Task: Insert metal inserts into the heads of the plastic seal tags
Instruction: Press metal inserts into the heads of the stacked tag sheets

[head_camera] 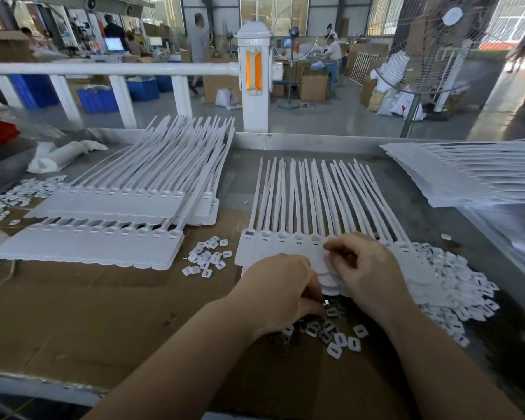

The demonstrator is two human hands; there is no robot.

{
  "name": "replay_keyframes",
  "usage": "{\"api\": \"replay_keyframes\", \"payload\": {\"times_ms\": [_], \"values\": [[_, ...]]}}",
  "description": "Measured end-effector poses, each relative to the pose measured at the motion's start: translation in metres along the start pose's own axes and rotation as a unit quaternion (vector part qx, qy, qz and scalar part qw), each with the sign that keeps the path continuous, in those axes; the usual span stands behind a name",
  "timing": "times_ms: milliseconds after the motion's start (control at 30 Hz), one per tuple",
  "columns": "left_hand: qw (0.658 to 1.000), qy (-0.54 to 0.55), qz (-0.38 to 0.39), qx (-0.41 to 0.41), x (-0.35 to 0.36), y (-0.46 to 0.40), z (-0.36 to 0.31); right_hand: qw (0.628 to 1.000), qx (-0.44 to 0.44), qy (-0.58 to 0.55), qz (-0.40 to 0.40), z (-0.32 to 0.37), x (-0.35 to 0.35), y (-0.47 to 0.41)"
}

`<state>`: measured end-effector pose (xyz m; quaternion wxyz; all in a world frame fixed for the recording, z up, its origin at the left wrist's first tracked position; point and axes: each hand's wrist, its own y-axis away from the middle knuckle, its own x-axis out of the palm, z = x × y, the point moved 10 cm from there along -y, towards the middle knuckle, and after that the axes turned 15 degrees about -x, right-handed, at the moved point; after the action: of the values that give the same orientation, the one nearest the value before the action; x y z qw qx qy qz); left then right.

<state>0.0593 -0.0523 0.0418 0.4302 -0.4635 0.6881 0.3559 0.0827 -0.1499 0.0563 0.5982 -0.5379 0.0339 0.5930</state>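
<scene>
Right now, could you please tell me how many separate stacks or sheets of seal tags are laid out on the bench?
4: one stack at far left, one nearer left, one under the hands, one at far right. More may lie beyond the frame.

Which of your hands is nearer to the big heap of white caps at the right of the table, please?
Right. The right hand works beside the heap of white caps; the left hand lies farther left, over the dark metal inserts.

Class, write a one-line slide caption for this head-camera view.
Two hands work over a strip of white seal tags, small inserts scattered beneath.
</scene>
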Motion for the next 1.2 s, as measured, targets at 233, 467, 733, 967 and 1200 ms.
{"api": "replay_keyframes", "payload": {"times_ms": [233,467,733,967,1200], "values": [[0.999,0.04,0.002,0.003,-0.003,0.002,0.005,1.0,0.001,-0.002,0.0,0.0,0.0,0.001],[0.996,0.089,-0.015,-0.014,-0.012,0.004,0.014,1.0,-0.002,-0.004,-0.009,0.0,-0.001,0.001],[0.998,0.048,-0.025,0.029,-0.001,0.005,-0.017,1.0,0.006,-0.002,-0.004,-0.001,0.0,0.001],[0.998,-0.016,-0.039,0.048,0.008,0.003,-0.024,1.0,0.007,-0.007,-0.004,-0.002,0.0,0.001],[0.966,0.247,-0.06,-0.05,-0.029,-0.007,0.026,1.0,0.003,-0.008,-0.004,-0.001,0.0,0.001]]}}
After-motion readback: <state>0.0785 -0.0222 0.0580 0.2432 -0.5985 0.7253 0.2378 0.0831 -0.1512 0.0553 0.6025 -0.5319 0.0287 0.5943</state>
